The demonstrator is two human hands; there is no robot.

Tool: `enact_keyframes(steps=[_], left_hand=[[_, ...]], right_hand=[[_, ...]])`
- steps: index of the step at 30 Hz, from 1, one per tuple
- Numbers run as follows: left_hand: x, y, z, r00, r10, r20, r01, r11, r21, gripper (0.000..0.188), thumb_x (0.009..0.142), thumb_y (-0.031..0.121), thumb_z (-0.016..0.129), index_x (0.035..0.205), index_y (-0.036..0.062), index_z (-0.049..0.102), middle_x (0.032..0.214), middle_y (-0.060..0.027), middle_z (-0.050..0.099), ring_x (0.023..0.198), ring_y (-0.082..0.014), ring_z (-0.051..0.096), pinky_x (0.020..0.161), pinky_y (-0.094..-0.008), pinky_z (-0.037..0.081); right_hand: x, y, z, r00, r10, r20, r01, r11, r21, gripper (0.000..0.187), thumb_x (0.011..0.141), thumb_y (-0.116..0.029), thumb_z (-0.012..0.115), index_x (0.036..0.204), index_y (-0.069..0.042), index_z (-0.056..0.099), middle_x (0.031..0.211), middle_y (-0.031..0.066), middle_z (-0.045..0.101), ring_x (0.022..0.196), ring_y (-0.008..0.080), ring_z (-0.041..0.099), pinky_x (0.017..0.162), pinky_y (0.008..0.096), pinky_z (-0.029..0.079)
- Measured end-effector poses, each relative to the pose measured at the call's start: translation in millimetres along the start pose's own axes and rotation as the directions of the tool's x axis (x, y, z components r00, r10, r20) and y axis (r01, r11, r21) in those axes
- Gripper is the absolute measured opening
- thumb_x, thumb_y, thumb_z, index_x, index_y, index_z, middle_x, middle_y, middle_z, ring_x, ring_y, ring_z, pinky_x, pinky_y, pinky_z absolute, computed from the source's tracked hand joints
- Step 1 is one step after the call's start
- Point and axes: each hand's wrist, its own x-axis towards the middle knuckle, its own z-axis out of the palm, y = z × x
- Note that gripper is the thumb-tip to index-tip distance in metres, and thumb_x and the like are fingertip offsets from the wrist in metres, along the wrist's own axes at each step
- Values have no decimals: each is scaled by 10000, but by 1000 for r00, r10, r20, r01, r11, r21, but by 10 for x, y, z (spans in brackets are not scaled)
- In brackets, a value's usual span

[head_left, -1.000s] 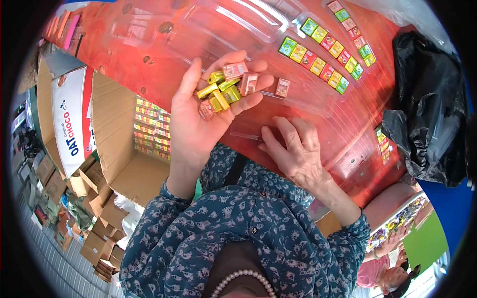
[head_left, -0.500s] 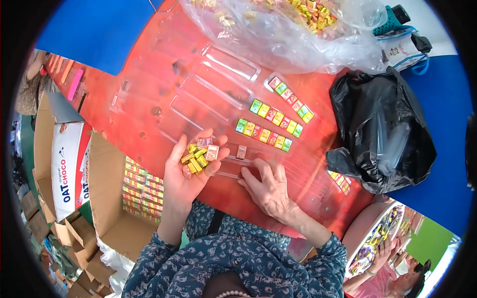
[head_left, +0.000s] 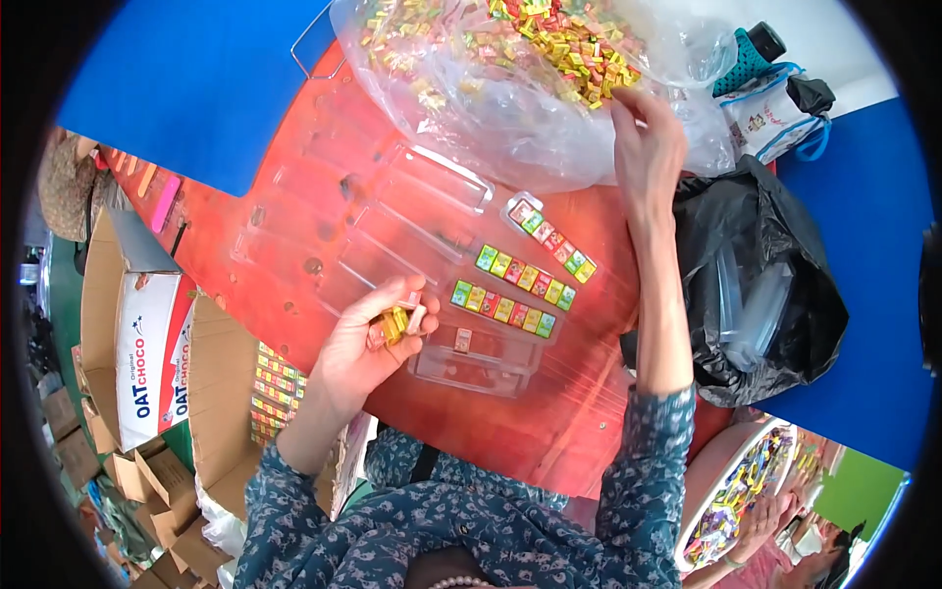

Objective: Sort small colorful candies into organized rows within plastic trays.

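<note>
My left hand (head_left: 368, 344) is curled round a small heap of wrapped candies (head_left: 394, 324), yellow and red, above the table's near middle. My right hand (head_left: 653, 147) reaches far right to the edge of a pile of the same candies (head_left: 574, 49) in a big clear plastic bag (head_left: 510, 147). Its thumb and forefinger come together there; what lies between them is hidden. Beside my left hand, one pinkish candy (head_left: 462, 341) sits in a clear plastic tray (head_left: 491, 376). Filled rows of red, yellow and green candies (head_left: 503, 308) lie beyond it.
Empty clear trays (head_left: 442, 177) lie on the red table (head_left: 294, 226). A black plastic bag (head_left: 756, 294) with clear plastic inside stands right. An open cardboard box (head_left: 216, 383) holding packed candies is at left. Another person's hand (head_left: 760, 520) is by a white tub (head_left: 702, 481).
My right hand has left the near tray and stretched far right to the candy pile in the bag. My left hand's fingers have curled in more around the candies.
</note>
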Motion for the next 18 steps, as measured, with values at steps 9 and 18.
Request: enact_keyframes(steps=[9,18], left_hand=[[979,586,994,970,220,108,-244,823,513,220,813,38,589,1026,-4,554,842,-63,601,800,-156,602,671,-268,487],[2167,661,949,942,212,260,-326,395,859,150,703,-18,599,849,-2,628,654,-23,567,533,-99,547,467,-234,430]], right_hand=[[210,854,958,890,-188,415,314,913,-261,356,716,-274,692,1026,-104,648,944,179,616,861,327,584,768,422,461],[596,986,458,680,137,720,145,938,-316,298,738,-330,666,803,-40,669,574,82,548,545,156,519,543,322,417]])
